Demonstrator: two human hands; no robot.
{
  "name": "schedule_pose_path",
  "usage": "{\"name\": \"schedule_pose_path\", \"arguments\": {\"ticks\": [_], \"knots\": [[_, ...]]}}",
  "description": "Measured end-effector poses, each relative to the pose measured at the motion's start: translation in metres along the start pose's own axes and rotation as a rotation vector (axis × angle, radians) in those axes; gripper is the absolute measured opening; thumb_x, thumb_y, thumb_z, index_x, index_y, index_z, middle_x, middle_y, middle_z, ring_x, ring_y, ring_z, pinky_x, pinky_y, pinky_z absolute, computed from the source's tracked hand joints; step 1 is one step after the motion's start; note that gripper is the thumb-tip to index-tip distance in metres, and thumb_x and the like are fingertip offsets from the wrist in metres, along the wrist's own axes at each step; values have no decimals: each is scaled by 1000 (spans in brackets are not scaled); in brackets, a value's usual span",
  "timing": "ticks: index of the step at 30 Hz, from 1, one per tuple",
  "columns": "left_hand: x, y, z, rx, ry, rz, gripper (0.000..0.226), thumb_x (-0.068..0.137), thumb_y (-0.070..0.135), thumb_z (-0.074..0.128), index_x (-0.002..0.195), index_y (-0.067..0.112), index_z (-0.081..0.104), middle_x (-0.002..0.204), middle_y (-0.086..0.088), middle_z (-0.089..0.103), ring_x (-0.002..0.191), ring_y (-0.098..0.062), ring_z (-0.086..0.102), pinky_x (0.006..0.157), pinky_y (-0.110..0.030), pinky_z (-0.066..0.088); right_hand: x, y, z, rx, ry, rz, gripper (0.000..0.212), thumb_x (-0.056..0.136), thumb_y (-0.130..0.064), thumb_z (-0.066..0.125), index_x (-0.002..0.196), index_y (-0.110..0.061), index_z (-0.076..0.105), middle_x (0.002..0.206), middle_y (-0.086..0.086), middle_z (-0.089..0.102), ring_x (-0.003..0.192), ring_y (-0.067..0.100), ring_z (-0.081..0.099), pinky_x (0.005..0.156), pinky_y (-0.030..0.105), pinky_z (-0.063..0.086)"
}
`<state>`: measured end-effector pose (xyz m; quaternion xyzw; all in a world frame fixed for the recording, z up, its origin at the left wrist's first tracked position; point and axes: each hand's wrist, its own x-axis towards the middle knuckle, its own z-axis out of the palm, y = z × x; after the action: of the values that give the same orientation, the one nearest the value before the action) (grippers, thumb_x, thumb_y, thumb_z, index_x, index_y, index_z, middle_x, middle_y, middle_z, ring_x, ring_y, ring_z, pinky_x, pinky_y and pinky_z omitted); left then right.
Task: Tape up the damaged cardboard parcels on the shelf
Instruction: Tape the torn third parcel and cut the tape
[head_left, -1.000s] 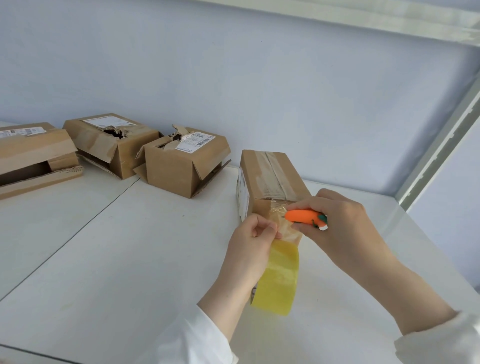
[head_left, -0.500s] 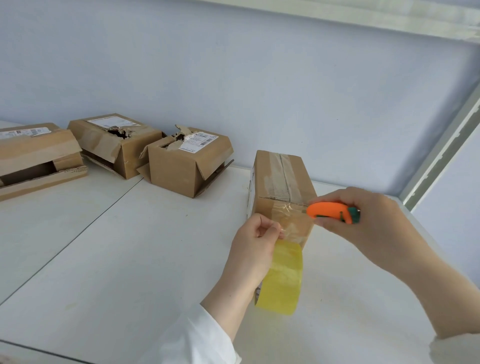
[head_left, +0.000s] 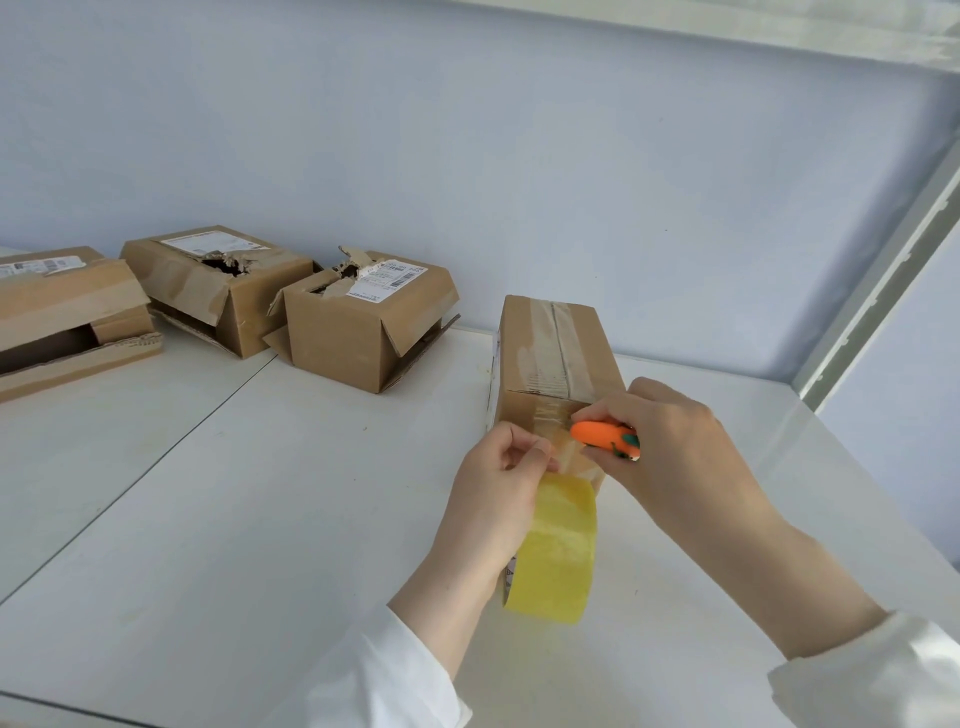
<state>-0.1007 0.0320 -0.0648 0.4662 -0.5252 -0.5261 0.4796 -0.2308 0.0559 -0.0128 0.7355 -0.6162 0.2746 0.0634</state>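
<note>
A long cardboard parcel (head_left: 556, 358) lies end-on toward me on the white shelf (head_left: 260, 519), with clear tape along its top seam. My left hand (head_left: 498, 493) pinches the tape strip at the parcel's near end, and the yellow tape roll (head_left: 558, 556) hangs below that hand. My right hand (head_left: 675, 447) grips a small orange carrot-shaped cutter (head_left: 605, 438), its tip against the stretched tape at the parcel's near face.
Three damaged parcels stand at the back left: a torn one with a label (head_left: 369, 322), one with a hole in its top (head_left: 208, 280), and a long split one (head_left: 62, 317). A shelf upright (head_left: 883, 280) rises at the right, and a wall runs behind.
My right hand with the orange cutter swung out to the right, then came back to the tape at the parcel's near end. The left hand kept its pinch on the tape.
</note>
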Motion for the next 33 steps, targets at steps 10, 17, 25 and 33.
{"name": "schedule_pose_path", "arguments": {"ticks": [10,17,25,33], "knots": [[-5,1,-1,-13,-2,12,16,94,19,55,79,15,60,73,11,66,82,-14,60,80,-32,45,17,3,-48,618,-88,202,16,85,-15,56,94,-27,49,89,-6,69,71,12,66,63,26,53],[-5,1,-1,-16,-4,13,16,94,17,55,82,10,61,73,10,67,81,-13,61,82,-32,45,36,-5,-14,-120,-192,67,39,82,-41,66,120,-38,56,110,-7,46,93,15,55,80,27,43],[-13,0,-2,-7,3,63,18,95,17,54,78,12,58,65,17,65,70,-4,59,73,-24,41,40,-11,-10,-248,-228,60,33,88,-45,56,119,-35,57,120,-4,49,106,22,55,78,28,38],[-42,3,-18,-39,11,308,17,95,21,54,79,16,58,76,13,68,79,2,61,72,-7,39,28,-7,-22,180,-130,6,32,92,-40,48,123,-44,52,108,-8,46,91,-2,51,80,15,40]]}}
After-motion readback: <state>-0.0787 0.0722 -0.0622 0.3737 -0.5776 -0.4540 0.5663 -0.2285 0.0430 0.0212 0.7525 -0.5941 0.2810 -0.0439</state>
